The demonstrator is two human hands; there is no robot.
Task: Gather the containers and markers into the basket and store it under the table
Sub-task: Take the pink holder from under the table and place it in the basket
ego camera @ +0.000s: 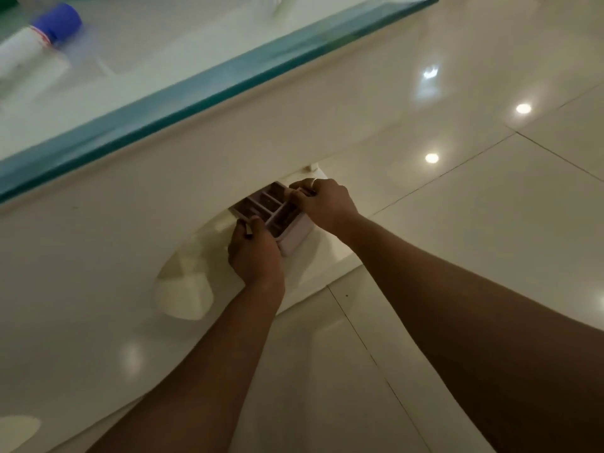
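Basket [294, 238], pink, split by dividers into several compartments, held low between both hands at the lower edge of the table's white side panel [130, 197]. Left hand [255, 253] on the near rim, fingers curled over it, gripping. Right hand [327, 204] on the opposite rim, fingers hooked over the top edge, a ring [313, 182] on one finger. Far end of the basket tucked past the panel's curved lower edge; near corner, between the two grips, out in the open. Contents dark and blurred, not to be told apart.

Directly beneath the grips, a white ledge [330, 256]; touching the basket's base or just apart, impossible to say. Left of the left hand, a pale rounded block [183, 289] in the shadowed opening, near the wrist. Little room on that side, hemmed by the panel above and the block beside.

Right of the right hand and behind both forearms, glossy tiled floor [490, 240], with wide open room on that side.

Well above the grips, the glass tabletop's blue-green edge [196, 89], running slantwise across the view. Up on the glass, far from both hands, a white bottle [29, 50] with a blue cap [60, 21], blurred.
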